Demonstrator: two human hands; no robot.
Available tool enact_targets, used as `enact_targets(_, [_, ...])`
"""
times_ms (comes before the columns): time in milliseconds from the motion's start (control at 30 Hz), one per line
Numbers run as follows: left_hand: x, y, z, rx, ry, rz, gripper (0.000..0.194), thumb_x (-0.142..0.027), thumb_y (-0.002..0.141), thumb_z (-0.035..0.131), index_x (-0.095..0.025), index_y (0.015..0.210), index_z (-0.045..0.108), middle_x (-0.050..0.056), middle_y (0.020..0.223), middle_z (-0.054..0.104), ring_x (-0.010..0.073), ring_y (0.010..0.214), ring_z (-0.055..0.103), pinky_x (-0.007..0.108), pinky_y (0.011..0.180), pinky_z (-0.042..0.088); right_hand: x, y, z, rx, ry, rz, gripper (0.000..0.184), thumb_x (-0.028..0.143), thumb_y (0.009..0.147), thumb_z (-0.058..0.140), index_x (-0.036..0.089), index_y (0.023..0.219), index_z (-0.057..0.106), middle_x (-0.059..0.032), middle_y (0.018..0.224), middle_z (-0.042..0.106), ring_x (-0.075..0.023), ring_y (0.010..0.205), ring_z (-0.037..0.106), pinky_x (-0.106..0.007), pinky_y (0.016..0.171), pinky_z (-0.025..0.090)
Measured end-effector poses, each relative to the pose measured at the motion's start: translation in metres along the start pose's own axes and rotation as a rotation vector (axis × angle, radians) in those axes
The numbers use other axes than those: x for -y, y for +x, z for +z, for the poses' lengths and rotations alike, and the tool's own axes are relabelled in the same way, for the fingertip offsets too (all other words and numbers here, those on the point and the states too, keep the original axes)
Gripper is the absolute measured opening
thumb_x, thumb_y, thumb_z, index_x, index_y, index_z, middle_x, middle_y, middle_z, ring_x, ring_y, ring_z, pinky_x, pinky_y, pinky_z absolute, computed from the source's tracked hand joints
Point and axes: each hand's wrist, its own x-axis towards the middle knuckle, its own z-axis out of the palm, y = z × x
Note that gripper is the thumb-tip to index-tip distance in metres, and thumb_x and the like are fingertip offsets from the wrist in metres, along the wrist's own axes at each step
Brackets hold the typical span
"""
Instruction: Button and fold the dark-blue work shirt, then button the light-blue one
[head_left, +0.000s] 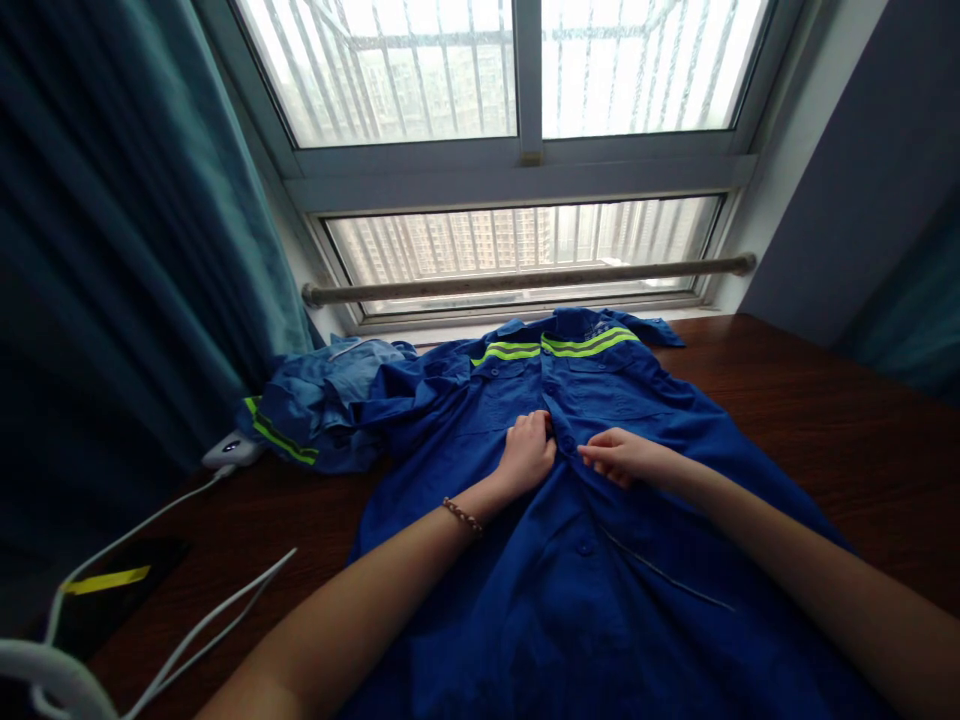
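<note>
A blue work jacket (517,560) with yellow-green reflective strips lies spread out, its collar toward the window. My left hand (528,448) is closed on the front placket, with the fingertips tucked into the fabric. Just to the right, my right hand (621,456) is in a pinch beside a button (568,443); whatever is between those fingertips is too small to make out. A thin greyish thread (667,573) trails over the cloth below my right hand. Another button (584,548) sits lower on the placket.
A crumpled blue garment (322,400) with a reflective strip lies at the left. Beside it is a small white device (231,450) with a white cable (142,525). A dark flat item with a yellow strip (109,580) rests on the wooden table (847,430). A rail (525,283) crosses the window.
</note>
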Motion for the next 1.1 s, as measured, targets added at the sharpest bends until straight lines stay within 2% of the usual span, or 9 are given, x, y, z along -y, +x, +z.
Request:
enact_targets(100, [0.005, 0.009, 0.002, 0.032, 0.271, 0.019, 0.025, -0.024, 0.081, 0.042, -0.017, 0.105, 0.046, 0.011, 0.109, 0.049, 0.025, 0.102, 0.043, 0.037, 0.085, 0.033, 0.004, -0.007, -0.009, 0.137, -0.103, -0.03, 0.034, 0.043, 0.057, 0.071, 0.016, 0.055, 0.049, 0.0081, 0.043, 0.039, -0.003, 0.036, 0.03, -0.017, 0.033, 0.018])
enact_targets(233, [0.02, 0.033, 0.001, 0.057, 0.331, 0.033, 0.029, -0.026, 0.083, 0.042, -0.019, 0.11, 0.045, 0.01, 0.115, 0.046, 0.0248, 0.107, 0.039, 0.038, 0.089, 0.03, 0.004, -0.007, -0.014, 0.06, -0.088, -0.034, 0.037, 0.038, 0.051, 0.075, 0.017, 0.051, 0.044, 0.0084, 0.043, 0.039, -0.0029, 0.035, 0.027, -0.019, 0.033, 0.013])
enact_targets(400, [0.044, 0.064, -0.007, 0.031, 0.235, 0.016, 0.026, -0.022, 0.079, 0.049, -0.017, 0.105, 0.051, 0.011, 0.113, 0.048, 0.024, 0.105, 0.043, 0.035, 0.09, 0.031, 0.003, -0.005, -0.01, -0.071, 0.042, 0.001, 0.028, 0.03, 0.049, 0.076, 0.017, 0.058, 0.052, 0.0043, 0.05, 0.054, -0.009, 0.041, 0.046, -0.02, 0.038, 0.031])
enact_targets(533, [0.045, 0.068, -0.016, -0.007, 0.177, 0.077, 0.023, -0.016, 0.077, 0.051, -0.014, 0.099, 0.055, 0.011, 0.107, 0.053, 0.0226, 0.1, 0.047, 0.031, 0.086, 0.035, 0.005, -0.005, 0.001, -0.176, 0.287, -0.066, 0.026, 0.022, 0.048, 0.075, 0.016, 0.064, 0.056, 0.002, 0.055, 0.06, -0.0126, 0.048, 0.054, -0.023, 0.047, 0.042])
enact_targets(700, [0.013, 0.044, -0.046, -0.036, 0.045, 0.173, 0.014, -0.017, 0.078, 0.049, -0.015, 0.088, 0.059, 0.006, 0.088, 0.06, 0.0162, 0.082, 0.054, 0.025, 0.076, 0.041, -0.001, -0.003, 0.015, -0.087, 0.532, -0.089, 0.031, 0.018, 0.045, 0.077, 0.015, 0.071, 0.06, -0.0002, 0.065, 0.064, -0.0141, 0.057, 0.06, -0.025, 0.058, 0.046])
enact_targets(833, [-0.012, 0.003, -0.062, 0.336, -0.037, 0.256, 0.01, -0.019, 0.073, 0.054, -0.018, 0.08, 0.061, 0.003, 0.077, 0.061, 0.0146, 0.07, 0.055, 0.022, 0.064, 0.041, -0.005, -0.009, 0.018, -0.038, 0.475, -0.094, 0.033, 0.021, 0.047, 0.079, 0.013, 0.075, 0.063, 0.0001, 0.066, 0.064, -0.011, 0.06, 0.059, -0.021, 0.06, 0.043])
enact_targets(900, [-0.013, -0.017, -0.061, 0.397, 0.047, 0.23, 0.012, -0.018, 0.071, 0.056, -0.018, 0.082, 0.059, 0.003, 0.08, 0.06, 0.0152, 0.072, 0.055, 0.023, 0.064, 0.04, -0.004, -0.013, 0.018, -0.026, 0.452, -0.083, 0.032, 0.021, 0.047, 0.079, 0.012, 0.073, 0.063, 0.0005, 0.064, 0.063, -0.0098, 0.06, 0.058, -0.02, 0.059, 0.042])
enact_targets(967, [-0.009, -0.029, -0.057, 0.36, 0.085, 0.182, 0.012, -0.018, 0.071, 0.055, -0.018, 0.083, 0.057, 0.003, 0.083, 0.057, 0.015, 0.073, 0.053, 0.023, 0.064, 0.039, -0.003, -0.016, 0.018, 0.027, 0.472, -0.078, 0.03, 0.021, 0.049, 0.079, 0.012, 0.072, 0.063, 0.0003, 0.065, 0.063, -0.0093, 0.06, 0.058, -0.019, 0.059, 0.041])
enact_targets(1100, [0.006, -0.034, -0.053, 0.42, -0.025, 0.106, 0.013, -0.028, 0.073, 0.057, -0.016, 0.078, 0.053, -0.001, 0.072, 0.052, 0.0119, 0.065, 0.048, 0.021, 0.057, 0.036, -0.003, -0.02, 0.018, 0.176, 0.545, -0.084, 0.023, 0.021, 0.054, 0.076, 0.011, 0.07, 0.063, 0.0006, 0.064, 0.063, -0.0078, 0.056, 0.057, -0.018, 0.057, 0.041])
